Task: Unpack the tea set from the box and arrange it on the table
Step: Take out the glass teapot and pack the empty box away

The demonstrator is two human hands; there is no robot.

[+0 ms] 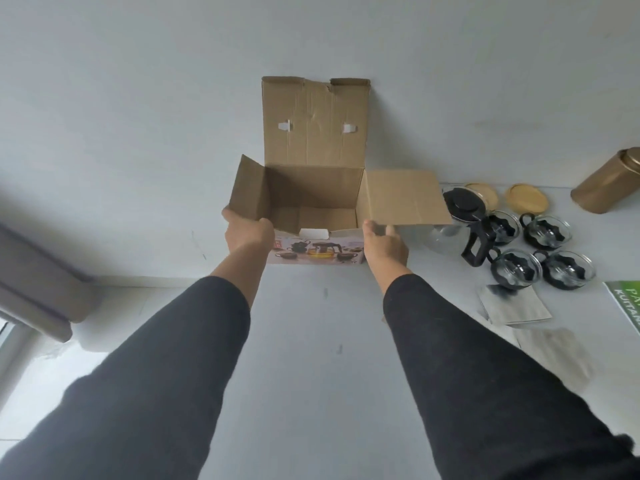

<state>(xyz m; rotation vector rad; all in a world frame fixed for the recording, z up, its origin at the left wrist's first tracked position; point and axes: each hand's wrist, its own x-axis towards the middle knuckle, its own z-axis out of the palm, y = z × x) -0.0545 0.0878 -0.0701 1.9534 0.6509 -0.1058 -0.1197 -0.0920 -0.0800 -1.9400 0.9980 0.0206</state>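
Note:
An open cardboard box (313,192) stands on the white table (311,341) against the wall, with its lid up and nothing visible inside. My left hand (247,232) grips the box's left side flap. My right hand (386,245) holds the front edge of the right side flap. To the right of the box stand a glass teapot (457,220) with a black lid and handle, and several glass cups (550,251) in black holders. Behind them lie two round wooden coasters (526,197).
A gold tin (609,185) lies tilted at the far right. Folded papers (512,304) and a green sheet (627,303) lie in front of the cups. A brown cushion or seat edge (38,282) sits at the left beyond the table.

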